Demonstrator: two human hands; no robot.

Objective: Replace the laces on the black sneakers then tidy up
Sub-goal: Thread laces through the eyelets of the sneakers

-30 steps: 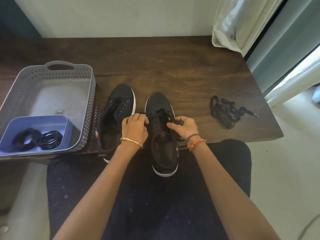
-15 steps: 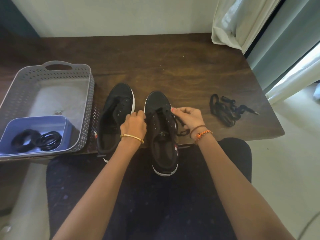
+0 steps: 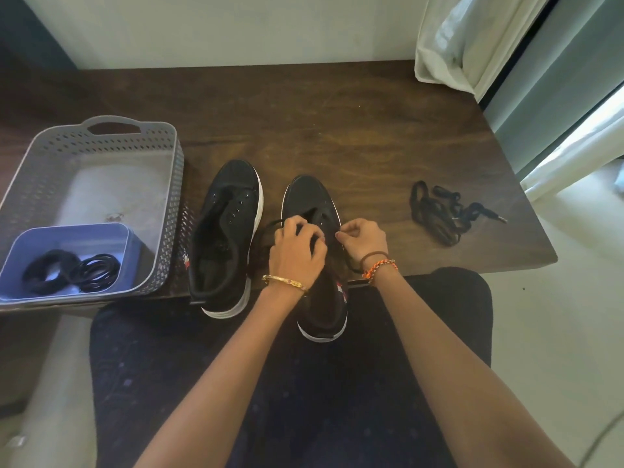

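Two black sneakers with white soles stand side by side at the table's front edge, heels over my lap. The left sneaker [image 3: 225,231] has bare eyelets and no lace. Over the right sneaker [image 3: 309,197] both hands work a black lace [image 3: 270,228]. My left hand [image 3: 297,251] curls its fingers over the eyelets and grips the lace, which loops out to its left. My right hand [image 3: 364,239] pinches the other end at the shoe's right edge. A loose pile of black laces [image 3: 445,216] lies on the table to the right.
A grey perforated basket [image 3: 169,184] stands at the left and holds a blue box [image 3: 67,234] with coiled black laces [image 3: 71,270]. The dark wooden table [image 3: 337,130] meets a wall at the back. A white curtain [image 3: 472,38] hangs at the far right.
Both hands have shifted toward the toe of the right sneaker. A loop of lace now shows left of my left hand. The left sneaker and the loose laces have not moved.
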